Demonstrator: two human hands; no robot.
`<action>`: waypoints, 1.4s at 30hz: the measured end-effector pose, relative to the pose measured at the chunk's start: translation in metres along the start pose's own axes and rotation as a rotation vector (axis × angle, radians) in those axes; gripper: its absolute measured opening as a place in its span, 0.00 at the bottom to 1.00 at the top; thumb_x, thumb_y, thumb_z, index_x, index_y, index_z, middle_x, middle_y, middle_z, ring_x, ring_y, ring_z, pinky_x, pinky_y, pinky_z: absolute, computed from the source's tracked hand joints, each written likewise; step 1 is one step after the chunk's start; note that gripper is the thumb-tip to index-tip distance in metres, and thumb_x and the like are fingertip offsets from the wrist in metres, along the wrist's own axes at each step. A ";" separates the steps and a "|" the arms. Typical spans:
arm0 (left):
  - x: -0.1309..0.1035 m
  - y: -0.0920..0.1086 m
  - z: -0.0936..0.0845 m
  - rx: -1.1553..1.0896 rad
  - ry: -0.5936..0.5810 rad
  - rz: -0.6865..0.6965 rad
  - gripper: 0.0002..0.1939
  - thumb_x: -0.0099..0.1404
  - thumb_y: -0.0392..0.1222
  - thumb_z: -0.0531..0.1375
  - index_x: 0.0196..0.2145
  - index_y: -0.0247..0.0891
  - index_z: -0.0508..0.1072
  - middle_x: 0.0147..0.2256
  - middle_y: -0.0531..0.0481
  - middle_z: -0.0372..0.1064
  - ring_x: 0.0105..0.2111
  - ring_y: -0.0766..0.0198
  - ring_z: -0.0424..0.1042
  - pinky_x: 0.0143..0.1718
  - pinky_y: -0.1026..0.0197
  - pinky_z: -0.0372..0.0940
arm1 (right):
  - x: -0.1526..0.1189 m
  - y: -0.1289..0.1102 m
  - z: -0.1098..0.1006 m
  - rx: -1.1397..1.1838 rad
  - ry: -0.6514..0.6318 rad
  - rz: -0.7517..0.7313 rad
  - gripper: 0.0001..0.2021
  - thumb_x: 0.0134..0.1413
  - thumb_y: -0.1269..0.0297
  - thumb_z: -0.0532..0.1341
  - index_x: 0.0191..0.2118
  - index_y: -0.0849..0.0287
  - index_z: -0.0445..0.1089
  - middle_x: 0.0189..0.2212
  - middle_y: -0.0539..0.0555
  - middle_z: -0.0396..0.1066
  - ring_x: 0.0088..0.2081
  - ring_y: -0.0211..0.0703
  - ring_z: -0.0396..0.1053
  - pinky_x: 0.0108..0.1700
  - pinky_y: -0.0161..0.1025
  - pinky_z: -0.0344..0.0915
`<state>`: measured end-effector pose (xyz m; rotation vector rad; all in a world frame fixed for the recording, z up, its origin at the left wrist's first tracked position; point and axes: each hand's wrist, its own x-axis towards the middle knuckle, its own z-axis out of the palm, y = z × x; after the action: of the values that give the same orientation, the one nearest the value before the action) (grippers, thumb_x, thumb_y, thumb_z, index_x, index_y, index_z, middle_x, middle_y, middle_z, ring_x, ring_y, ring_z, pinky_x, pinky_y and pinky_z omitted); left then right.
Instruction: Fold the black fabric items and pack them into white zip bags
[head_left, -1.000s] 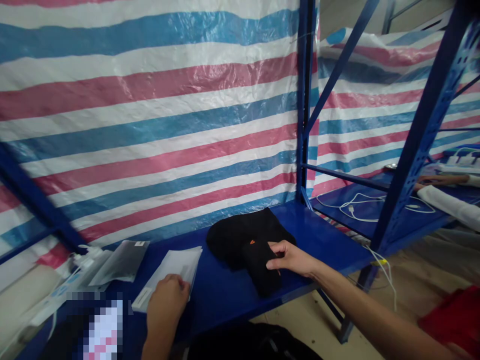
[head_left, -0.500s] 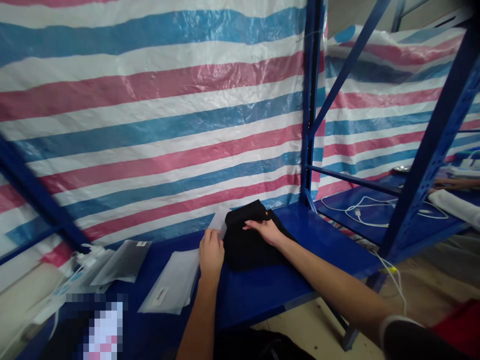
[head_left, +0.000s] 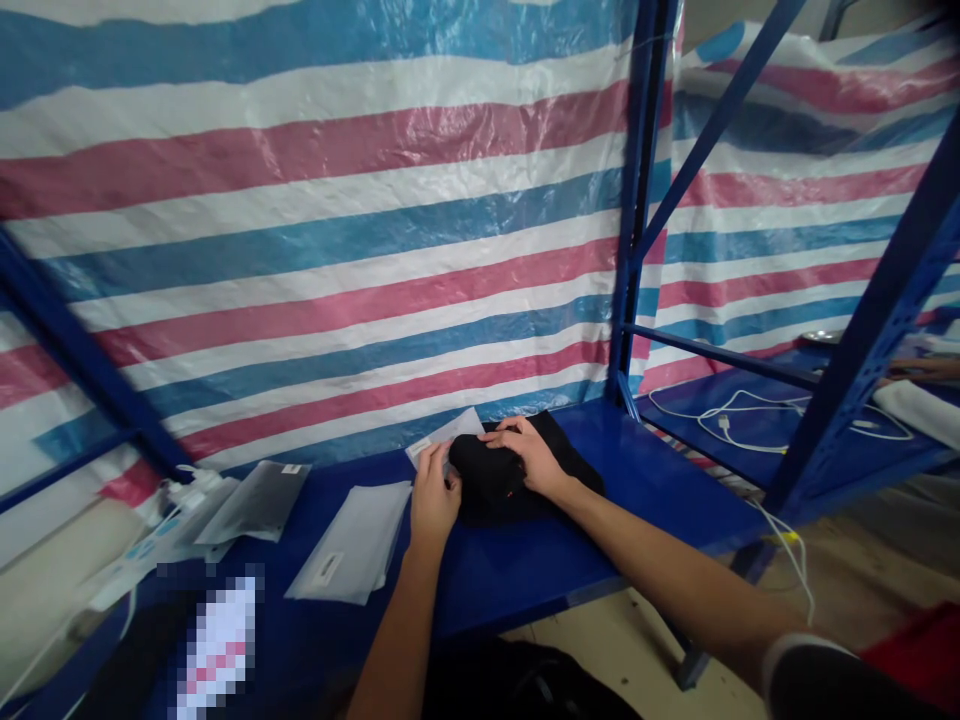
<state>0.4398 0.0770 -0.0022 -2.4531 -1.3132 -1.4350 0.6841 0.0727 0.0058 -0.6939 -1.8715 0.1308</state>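
Observation:
A black folded cloth (head_left: pixel 487 475) is bunched into a thick roll between my hands, with a flatter black part (head_left: pixel 574 450) behind and to the right. My left hand (head_left: pixel 435 495) is closed at the roll's left end, its fingers on a frosted plastic bag (head_left: pixel 466 425) that shows behind the knuckles. How much of the bag lies under the cloth is hidden. My right hand (head_left: pixel 531 458) grips the roll from the right, fingers bent over its top. Small orange marks show on the cloth below that hand.
Frosted bags with a label (head_left: pixel 352 545) lie left of my hands on the blue table (head_left: pixel 637 470). Farther left are a bag with dark contents (head_left: pixel 255 500) and a white power strip (head_left: pixel 142 550). A blue post (head_left: pixel 641 200) and striped sheeting (head_left: pixel 375 250) stand behind. Cables (head_left: pixel 750 410) lie right.
The black cloth has gone from lying mostly flat to a bunched roll. My right hand has come over its top, and the bag now lies behind my left hand. The view has shifted slightly.

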 end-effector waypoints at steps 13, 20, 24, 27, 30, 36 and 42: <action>-0.002 0.016 -0.029 -0.051 -0.191 0.309 0.42 0.66 0.44 0.71 0.73 0.49 0.62 0.68 0.41 0.66 0.71 0.41 0.61 0.73 0.33 0.54 | 0.001 0.005 -0.007 -0.162 0.013 -0.029 0.16 0.58 0.66 0.71 0.52 0.51 0.78 0.68 0.60 0.66 0.73 0.65 0.53 0.72 0.69 0.55; -0.003 0.015 -0.029 -0.239 -0.116 0.130 0.37 0.68 0.44 0.70 0.71 0.49 0.64 0.67 0.42 0.69 0.67 0.47 0.69 0.69 0.42 0.65 | 0.005 0.008 -0.004 0.239 -0.040 0.180 0.14 0.57 0.63 0.72 0.49 0.53 0.81 0.58 0.59 0.78 0.68 0.62 0.66 0.71 0.62 0.59; -0.001 0.008 -0.024 -0.226 -0.058 0.082 0.30 0.67 0.43 0.70 0.65 0.47 0.72 0.63 0.43 0.74 0.64 0.46 0.73 0.68 0.41 0.66 | 0.002 0.008 0.008 0.488 -0.066 0.383 0.22 0.48 0.56 0.79 0.49 0.56 0.80 0.50 0.56 0.80 0.53 0.58 0.77 0.59 0.54 0.72; 0.001 0.005 -0.021 -0.218 -0.088 0.058 0.30 0.67 0.41 0.69 0.65 0.47 0.72 0.62 0.44 0.75 0.62 0.47 0.75 0.66 0.43 0.68 | 0.001 0.010 0.015 0.530 -0.105 0.422 0.20 0.48 0.53 0.79 0.43 0.58 0.79 0.40 0.52 0.80 0.43 0.53 0.78 0.51 0.50 0.75; 0.002 0.002 -0.020 -0.214 -0.038 0.076 0.29 0.67 0.38 0.66 0.65 0.47 0.73 0.60 0.44 0.76 0.60 0.49 0.76 0.64 0.46 0.70 | 0.003 0.010 0.014 0.437 -0.107 0.375 0.24 0.47 0.52 0.79 0.47 0.57 0.79 0.46 0.55 0.79 0.47 0.53 0.77 0.54 0.50 0.74; 0.001 -0.012 -0.026 0.024 0.076 0.086 0.30 0.65 0.34 0.65 0.64 0.47 0.73 0.60 0.43 0.76 0.59 0.44 0.74 0.64 0.40 0.67 | 0.011 -0.001 -0.005 0.307 -0.008 0.230 0.45 0.51 0.55 0.79 0.73 0.45 0.63 0.66 0.59 0.67 0.64 0.56 0.68 0.65 0.53 0.69; -0.002 -0.011 -0.032 0.044 -0.022 0.145 0.33 0.62 0.32 0.66 0.63 0.49 0.73 0.60 0.45 0.75 0.60 0.44 0.74 0.64 0.40 0.67 | 0.012 -0.004 -0.011 0.181 -0.125 0.144 0.25 0.57 0.72 0.70 0.59 0.49 0.77 0.54 0.57 0.75 0.51 0.51 0.76 0.54 0.50 0.74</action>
<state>0.4099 0.0705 0.0110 -2.4854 -1.1309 -1.3352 0.6888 0.0728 0.0219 -0.7071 -1.8993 0.4400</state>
